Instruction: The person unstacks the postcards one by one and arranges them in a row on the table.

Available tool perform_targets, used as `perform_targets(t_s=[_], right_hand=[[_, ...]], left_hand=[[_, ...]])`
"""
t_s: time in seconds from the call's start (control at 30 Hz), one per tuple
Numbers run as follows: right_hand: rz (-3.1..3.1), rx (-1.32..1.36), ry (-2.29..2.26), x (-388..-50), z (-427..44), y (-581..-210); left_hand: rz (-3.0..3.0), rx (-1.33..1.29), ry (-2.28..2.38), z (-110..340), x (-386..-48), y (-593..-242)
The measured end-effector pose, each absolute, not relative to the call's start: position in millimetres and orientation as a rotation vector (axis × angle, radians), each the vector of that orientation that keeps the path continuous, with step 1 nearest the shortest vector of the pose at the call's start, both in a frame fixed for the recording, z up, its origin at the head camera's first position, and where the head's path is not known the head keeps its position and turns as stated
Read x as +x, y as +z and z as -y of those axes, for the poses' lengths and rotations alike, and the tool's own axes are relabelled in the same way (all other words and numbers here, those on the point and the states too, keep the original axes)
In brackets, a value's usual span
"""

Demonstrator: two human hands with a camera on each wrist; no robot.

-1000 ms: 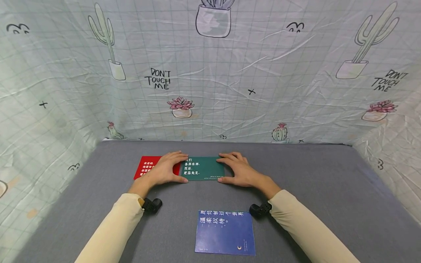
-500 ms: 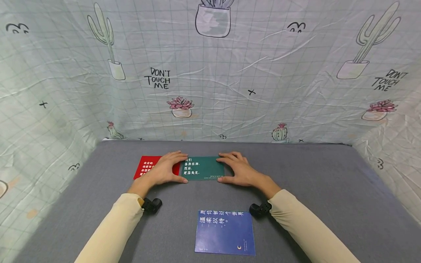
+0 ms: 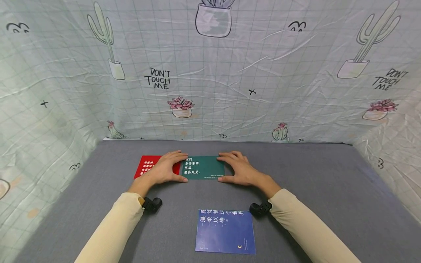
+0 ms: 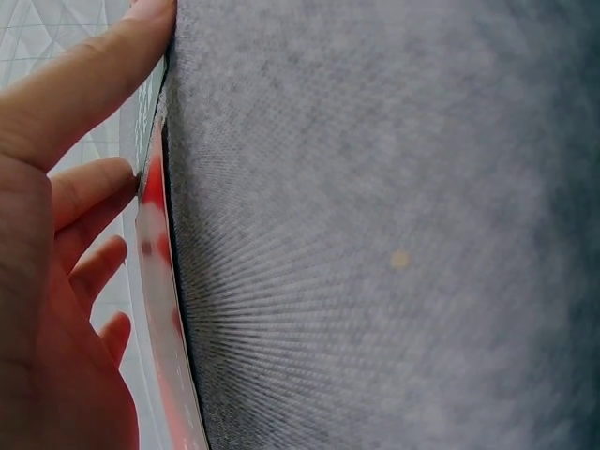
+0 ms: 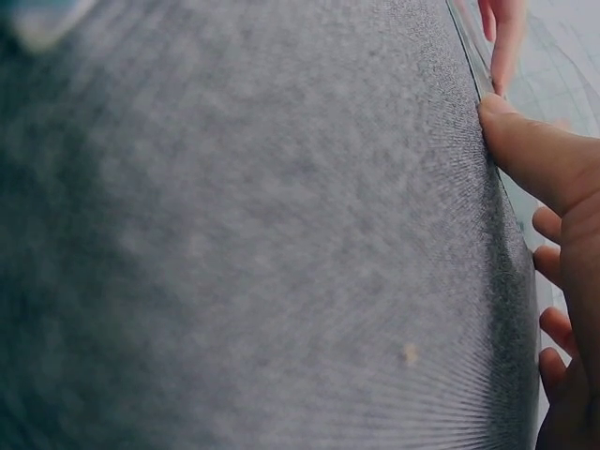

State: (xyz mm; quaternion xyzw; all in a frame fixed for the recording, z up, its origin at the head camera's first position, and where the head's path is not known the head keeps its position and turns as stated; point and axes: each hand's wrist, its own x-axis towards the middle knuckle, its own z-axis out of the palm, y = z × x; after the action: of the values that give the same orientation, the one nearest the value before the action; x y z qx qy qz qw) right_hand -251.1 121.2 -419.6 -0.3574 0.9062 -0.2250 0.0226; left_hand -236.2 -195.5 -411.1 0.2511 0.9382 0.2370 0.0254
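Note:
A green card (image 3: 207,167) with white writing lies flat at the back of the table. My left hand (image 3: 164,169) grips its left end, fingertips at the far edge and thumb at the near edge. At the other end my right hand (image 3: 242,170) grips it the same way. The red card (image 3: 144,164) lies just left of the green one, partly covered by my left hand. In the left wrist view, the red card (image 4: 166,272) shows edge-on beside my left hand (image 4: 66,206). The right wrist view shows my right hand (image 5: 567,216) with its thumb at the card's edge.
A blue card (image 3: 225,233) lies on the grey table (image 3: 312,175), nearer the front, between my forearms. Behind the table hangs a pale cloth (image 3: 223,109) printed with cacti, which also runs along both sides.

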Motion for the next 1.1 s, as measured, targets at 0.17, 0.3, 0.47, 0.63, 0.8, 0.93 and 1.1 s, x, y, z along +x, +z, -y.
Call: perform_targets(t_s=[0.17,0.3,0.47,0.63,0.8,0.93,1.1], right_hand=[[-2.801,-1.124,-0.716,-251.3,-121.1,-418.6],[-2.807,-1.126,-0.715,-251.3,-121.1,-418.4],[-2.823,-1.127,-0.700,-252.3,-120.9,-419.9],[-2.823,-1.125,-0.695,-252.6,-120.7,-420.7],[-2.830,-1.124,-0.682,-252.9,-120.6,-421.5],[-2.831,-1.129,-0.688,-252.6,-120.7,-421.9],[-2.836,-1.136,-0.695,-252.2,-120.9,-423.5]], left_hand=[[-2.908,0.765,0.727,195.1,-236.5,-411.5],[-2.907,0.769,0.731,194.7,-236.5,-411.0],[-2.906,0.775,0.734,194.7,-236.7,-411.1],[-2.904,0.780,0.735,194.5,-236.7,-411.8],[-2.904,0.784,0.741,194.3,-236.1,-411.9],[-2.907,0.791,0.738,194.2,-235.7,-411.7],[-2.911,0.800,0.731,193.7,-235.4,-411.5]])
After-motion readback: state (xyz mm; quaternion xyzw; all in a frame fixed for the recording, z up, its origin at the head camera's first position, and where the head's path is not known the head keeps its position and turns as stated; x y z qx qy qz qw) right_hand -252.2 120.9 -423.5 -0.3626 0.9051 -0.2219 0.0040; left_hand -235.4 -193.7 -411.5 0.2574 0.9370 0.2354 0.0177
